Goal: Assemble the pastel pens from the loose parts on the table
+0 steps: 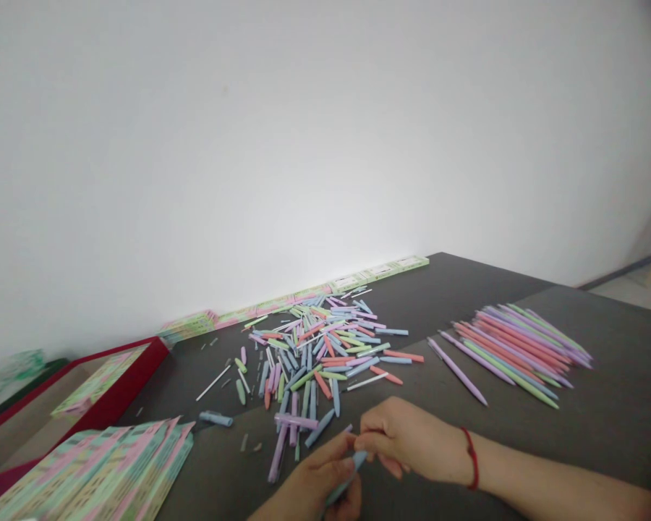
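Note:
My left hand (320, 485) is closed around a light blue pen barrel (347, 477) at the bottom centre. My right hand (406, 441), with a red cord at the wrist, pinches the upper end of the same barrel with its fingertips. Both hands hover just in front of a loose pile of pastel pen parts (320, 347) in blue, pink, green, purple and orange. A neat bundle of assembled pens (515, 344) lies to the right of the pile, with one purple pen (458, 370) set a little apart from it.
A stack of pastel printed cards (98, 470) lies at the bottom left on the dark table (602, 405). A red tray (113, 398) holds more cards at the left. A row of green card packs (304, 297) lines the white wall.

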The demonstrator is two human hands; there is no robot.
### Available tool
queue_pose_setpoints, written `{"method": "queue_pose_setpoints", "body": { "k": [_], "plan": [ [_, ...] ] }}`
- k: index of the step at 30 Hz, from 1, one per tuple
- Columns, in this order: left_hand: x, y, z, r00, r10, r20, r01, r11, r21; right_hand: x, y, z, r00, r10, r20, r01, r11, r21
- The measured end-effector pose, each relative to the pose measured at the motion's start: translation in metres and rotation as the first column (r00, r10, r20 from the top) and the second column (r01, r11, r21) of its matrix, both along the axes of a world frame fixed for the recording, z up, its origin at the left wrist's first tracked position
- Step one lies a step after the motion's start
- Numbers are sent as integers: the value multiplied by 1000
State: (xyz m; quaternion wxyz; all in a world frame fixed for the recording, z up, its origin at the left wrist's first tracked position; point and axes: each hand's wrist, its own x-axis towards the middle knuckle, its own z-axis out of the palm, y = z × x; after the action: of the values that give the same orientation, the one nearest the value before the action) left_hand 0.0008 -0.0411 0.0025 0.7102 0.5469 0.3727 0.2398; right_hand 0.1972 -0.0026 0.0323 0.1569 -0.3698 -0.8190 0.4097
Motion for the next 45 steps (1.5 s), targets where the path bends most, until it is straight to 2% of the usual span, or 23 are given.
{"method": "queue_pose_setpoints", "body": {
  "k": [5, 7, 9, 13, 17, 19, 23, 28, 31, 35, 37, 40, 45],
  "plan": [
    [0, 4, 7, 995, -58, 80, 67, 992, -105, 5, 3, 6, 993, 92, -70, -86, 993, 84],
    [0, 6, 6, 992, -89, 87, 98, 989, -107, 5, 3, 4, 987, 129, -91, -123, 990, 68],
    [0, 7, 4, 989, -125, 80, 131, 987, -88, 4, 2, 0, 990, 111, -82, -109, 994, 26],
    [0, 11, -9, 987, -142, 74, 146, 987, -60, 2, 0, -2, 998, 51, -47, -53, 998, -25],
    [-1, 16, -27, 986, -159, 47, 163, 983, -84, 3, -1, 5, 983, 89, -159, -118, 975, -187],
    [0, 16, -31, 991, -129, 22, 131, 989, -76, 3, -1, 6, 980, 98, -176, -136, 965, -223],
    [2, 8, -19, 999, -34, -22, 33, 998, -56, -1, -2, 1, 996, 51, -68, -63, 981, -184],
    [4, 2, -3, 996, -34, -79, 33, 999, -13, -4, -4, -6, 1000, 7, 16, -3, 971, -241],
    [5, 3, -1, 998, -33, -53, 33, 999, 5, -1, -3, -2, 998, 50, -28, -55, 964, -260],
    [6, 5, 1, 1000, -29, 11, 29, 999, -24, 6, 1, 5, 986, 121, -114, -129, 989, -66],
    [6, 4, 3, 1000, -16, -1, 15, 1000, -27, 6, 2, 6, 989, 102, -109, -105, 994, -30],
    [6, 2, 4, 999, -16, -39, 15, 1000, -24, 3, 0, 5, 996, 60, -67, -64, 996, -64],
    [6, 2, 5, 999, -23, -35, 23, 1000, -10, 2, -6, 8, 999, 11, 48, -9, 999, -36]
  ]
}}
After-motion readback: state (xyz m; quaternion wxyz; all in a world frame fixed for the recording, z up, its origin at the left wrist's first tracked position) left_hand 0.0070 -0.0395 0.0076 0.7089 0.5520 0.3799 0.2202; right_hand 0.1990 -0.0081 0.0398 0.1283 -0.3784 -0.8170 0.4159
